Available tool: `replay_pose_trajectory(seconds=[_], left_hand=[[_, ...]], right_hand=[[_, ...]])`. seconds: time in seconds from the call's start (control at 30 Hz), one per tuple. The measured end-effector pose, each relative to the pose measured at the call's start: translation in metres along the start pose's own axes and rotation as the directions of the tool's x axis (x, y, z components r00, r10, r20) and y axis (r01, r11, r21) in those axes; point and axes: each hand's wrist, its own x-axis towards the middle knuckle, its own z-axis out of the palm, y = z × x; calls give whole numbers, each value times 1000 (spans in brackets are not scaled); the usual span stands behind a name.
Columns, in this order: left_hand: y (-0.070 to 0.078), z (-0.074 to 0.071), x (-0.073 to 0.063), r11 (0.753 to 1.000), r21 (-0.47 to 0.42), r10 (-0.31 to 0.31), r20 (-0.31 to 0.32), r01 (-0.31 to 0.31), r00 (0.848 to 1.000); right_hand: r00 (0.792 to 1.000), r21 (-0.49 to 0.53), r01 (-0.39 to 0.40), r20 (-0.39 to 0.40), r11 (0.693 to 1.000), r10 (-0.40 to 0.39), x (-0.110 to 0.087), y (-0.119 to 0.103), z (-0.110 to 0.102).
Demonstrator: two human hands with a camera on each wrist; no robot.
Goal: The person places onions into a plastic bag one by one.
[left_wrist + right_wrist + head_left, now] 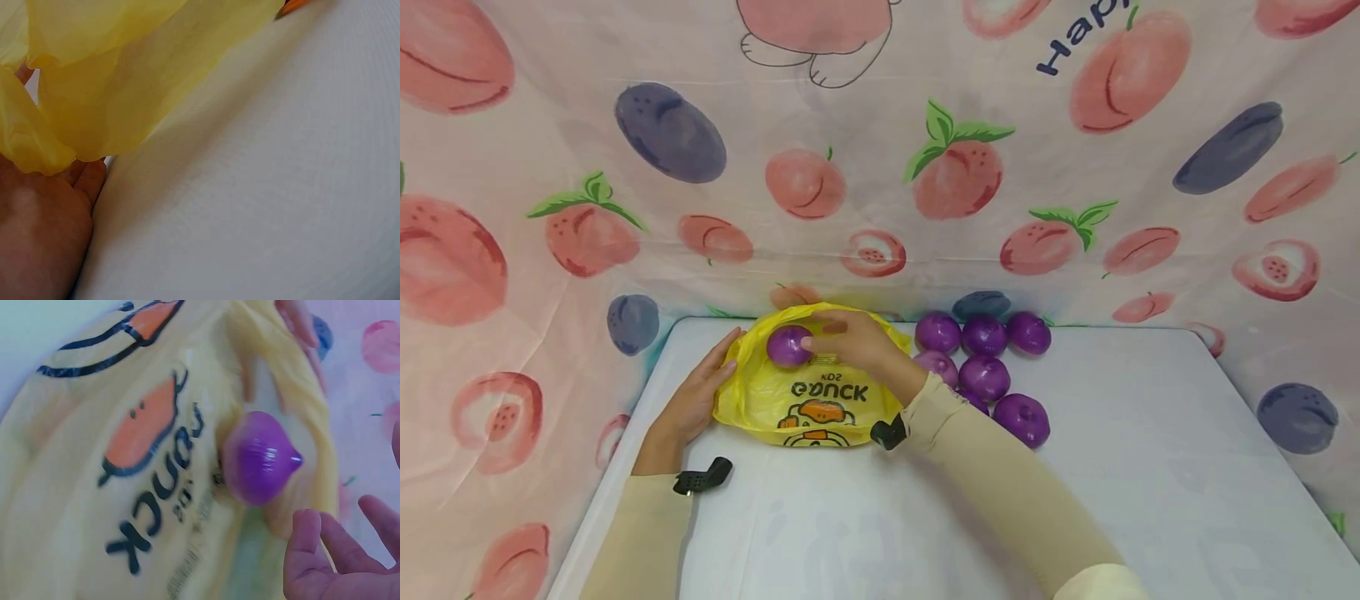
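Observation:
A yellow plastic bag (pixel 752 404) with a printed duck lies at the back left of the table, its mouth spread wide. My left hand (pixel 692 396) holds the bag's left rim, its fingers partly hidden by the plastic in the left wrist view. One shiny purple onion (pixel 259 459) with a pointed tip is at the bag's mouth, against the yellow plastic. Just right of this onion, my right hand (pixel 861 342) hovers over the bag. In the right wrist view its fingers (pixel 306 534) are spread and apart from the onion.
Several more purple onions (pixel 985 377) sit grouped right of the bag, close to the table's back edge. The white table (pixel 1150 467) meets a fruit-print cloth (pixel 880 200) hanging behind it. My right forearm crosses over the table in front of the onions.

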Motion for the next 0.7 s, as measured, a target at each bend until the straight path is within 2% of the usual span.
replay_pose_trajectory(seconds=[0.23, 0.7], left_hand=[[0, 0, -1, 1000, -7, 2, 3, -2, 1000], [1, 1, 0, 1000, 5, -8, 2, 8, 1000]], right_hand=[[999, 35, 4, 39, 999, -5, -23, -9, -27], [995, -4, 93, -29, 996, -93, -66, 1, -85]])
